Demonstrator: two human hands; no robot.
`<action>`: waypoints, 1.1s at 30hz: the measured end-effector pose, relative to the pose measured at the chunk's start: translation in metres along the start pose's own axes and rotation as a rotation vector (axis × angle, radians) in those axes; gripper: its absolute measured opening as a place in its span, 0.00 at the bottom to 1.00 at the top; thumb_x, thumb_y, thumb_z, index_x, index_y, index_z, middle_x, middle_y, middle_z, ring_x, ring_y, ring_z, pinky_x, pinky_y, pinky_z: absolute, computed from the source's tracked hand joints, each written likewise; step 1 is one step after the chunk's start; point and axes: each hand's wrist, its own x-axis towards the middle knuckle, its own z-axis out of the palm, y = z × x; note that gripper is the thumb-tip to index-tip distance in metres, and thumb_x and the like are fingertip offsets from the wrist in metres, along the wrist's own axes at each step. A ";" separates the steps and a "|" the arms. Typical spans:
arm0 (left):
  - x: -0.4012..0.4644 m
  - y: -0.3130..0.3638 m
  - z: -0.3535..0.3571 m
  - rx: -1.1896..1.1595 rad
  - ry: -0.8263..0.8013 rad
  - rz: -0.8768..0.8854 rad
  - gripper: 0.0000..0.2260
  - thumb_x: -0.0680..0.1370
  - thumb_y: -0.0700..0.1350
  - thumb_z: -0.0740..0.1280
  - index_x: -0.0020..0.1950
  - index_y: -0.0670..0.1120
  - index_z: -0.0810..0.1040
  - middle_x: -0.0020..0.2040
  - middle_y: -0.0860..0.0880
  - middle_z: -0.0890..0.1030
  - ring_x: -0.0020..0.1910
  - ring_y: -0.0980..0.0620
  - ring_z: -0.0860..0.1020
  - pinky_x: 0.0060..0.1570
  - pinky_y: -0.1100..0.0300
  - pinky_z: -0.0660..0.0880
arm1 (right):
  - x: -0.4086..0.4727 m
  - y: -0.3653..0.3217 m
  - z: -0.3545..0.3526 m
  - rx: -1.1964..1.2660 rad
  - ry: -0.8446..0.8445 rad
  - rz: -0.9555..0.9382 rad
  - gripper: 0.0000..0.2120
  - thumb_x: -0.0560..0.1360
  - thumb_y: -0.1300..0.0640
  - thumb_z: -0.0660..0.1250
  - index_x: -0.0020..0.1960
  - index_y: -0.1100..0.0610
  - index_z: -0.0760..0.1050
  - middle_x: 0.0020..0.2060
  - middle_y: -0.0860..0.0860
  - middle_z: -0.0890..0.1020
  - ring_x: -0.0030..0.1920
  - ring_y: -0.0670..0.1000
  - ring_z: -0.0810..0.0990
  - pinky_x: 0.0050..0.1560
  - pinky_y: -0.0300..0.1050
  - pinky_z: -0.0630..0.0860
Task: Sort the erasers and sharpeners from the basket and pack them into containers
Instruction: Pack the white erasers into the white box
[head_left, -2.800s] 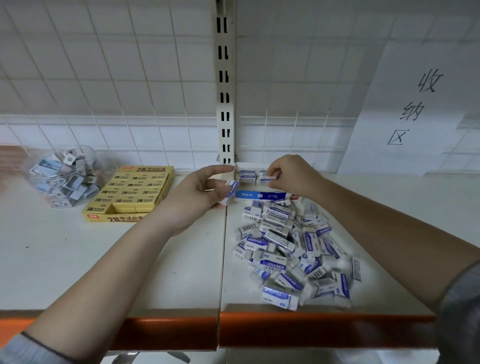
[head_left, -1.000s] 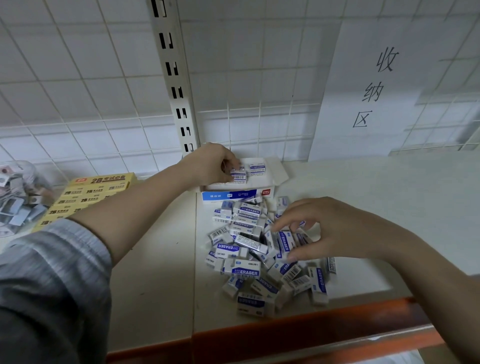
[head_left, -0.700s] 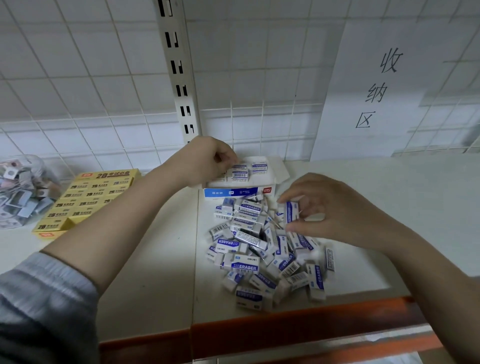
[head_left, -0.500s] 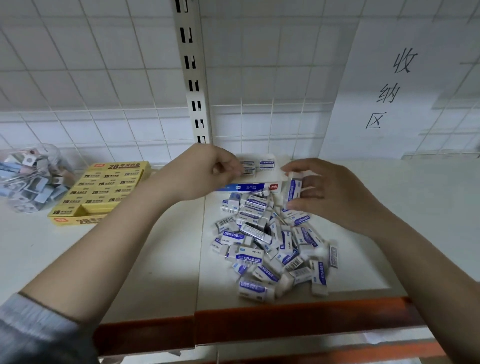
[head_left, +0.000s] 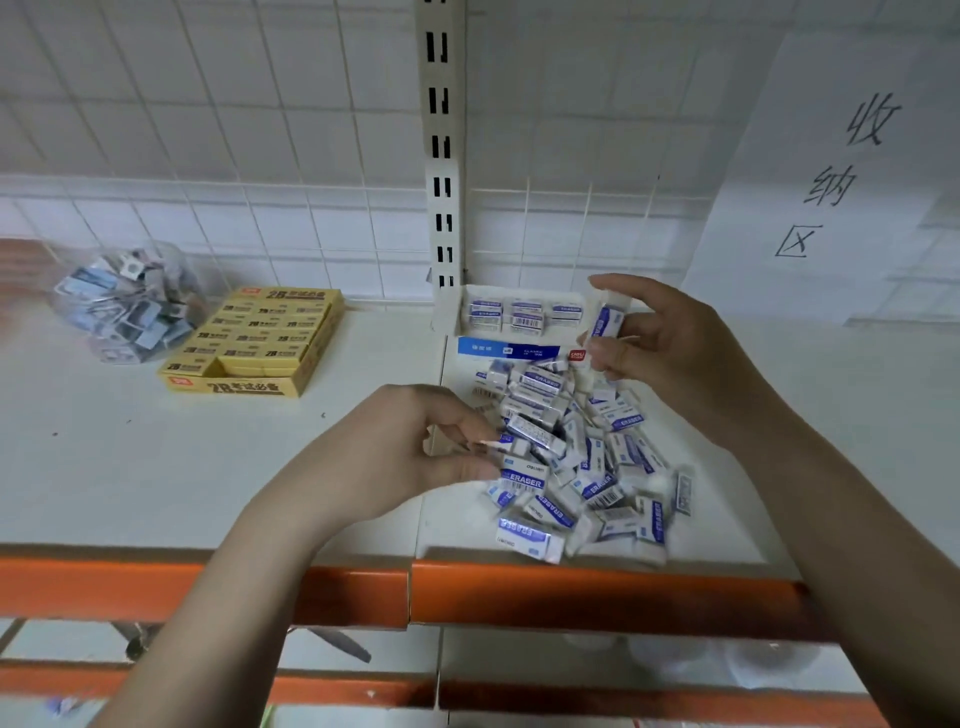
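A white cardboard box (head_left: 524, 332) with a blue front stood open at the back edge of the shelf (head_left: 156, 467), a row of wrapped erasers packed flat inside. The right hand (head_left: 670, 348) pinched one eraser (head_left: 607, 322) beside the box, its long axis tilted nearly upright. The left hand (head_left: 410, 457), fingers curled, pinched at a piece on the left edge of the loose eraser pile (head_left: 576, 457) near the front edge. Toward the back left corner sat a yellow box (head_left: 249, 345) of flat yellow packs and a clear bag (head_left: 124, 306) of small items
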 end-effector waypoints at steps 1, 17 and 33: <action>-0.001 -0.001 0.002 0.013 -0.013 0.001 0.14 0.65 0.52 0.75 0.49 0.50 0.84 0.44 0.58 0.81 0.44 0.64 0.76 0.41 0.76 0.66 | -0.002 0.000 0.001 -0.010 -0.007 0.012 0.22 0.72 0.63 0.70 0.62 0.48 0.72 0.38 0.48 0.85 0.39 0.46 0.84 0.44 0.36 0.80; -0.013 0.003 0.001 -0.097 0.265 -0.013 0.07 0.68 0.47 0.74 0.41 0.56 0.79 0.40 0.56 0.83 0.42 0.60 0.80 0.42 0.65 0.74 | -0.010 0.005 0.002 0.140 0.102 0.128 0.15 0.78 0.64 0.63 0.58 0.49 0.76 0.37 0.50 0.82 0.38 0.45 0.82 0.44 0.39 0.80; -0.002 0.003 0.000 -0.172 0.474 -0.061 0.08 0.67 0.48 0.75 0.43 0.55 0.79 0.38 0.61 0.80 0.36 0.59 0.78 0.38 0.64 0.75 | 0.073 0.039 -0.004 -0.598 0.009 0.038 0.11 0.73 0.59 0.70 0.54 0.61 0.78 0.40 0.54 0.83 0.39 0.50 0.83 0.45 0.44 0.78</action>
